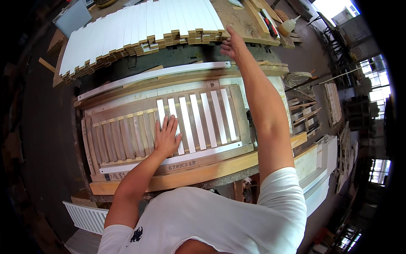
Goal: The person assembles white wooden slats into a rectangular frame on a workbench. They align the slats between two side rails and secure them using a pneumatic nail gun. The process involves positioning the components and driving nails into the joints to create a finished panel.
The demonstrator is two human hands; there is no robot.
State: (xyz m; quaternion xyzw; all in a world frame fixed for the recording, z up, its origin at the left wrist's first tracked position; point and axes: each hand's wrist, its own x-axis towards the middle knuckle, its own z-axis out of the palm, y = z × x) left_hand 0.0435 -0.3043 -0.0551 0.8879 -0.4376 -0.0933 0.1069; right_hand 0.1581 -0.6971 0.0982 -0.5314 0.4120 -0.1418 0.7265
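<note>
My left hand (168, 137) lies flat with fingers spread on the left end of a row of white slats (196, 118). These slats sit side by side, with gaps between them, in the right half of a slotted wooden jig (127, 137). Along the jig's near side runs a white rail (211, 151) with a hole near its end. My right arm stretches far forward. My right hand (231, 45) is at the right end of a large stack of white boards (139, 25), its thumb and fingers apart. Nothing shows in its grasp.
A second white rail (148, 77) lies on a wooden strip beyond the jig. A yellowish beam (203, 172) borders the bench in front of me. At the far right are a glue bottle (288, 26) and a red-black tool (268, 22). A white slatted panel (86, 215) stands at lower left.
</note>
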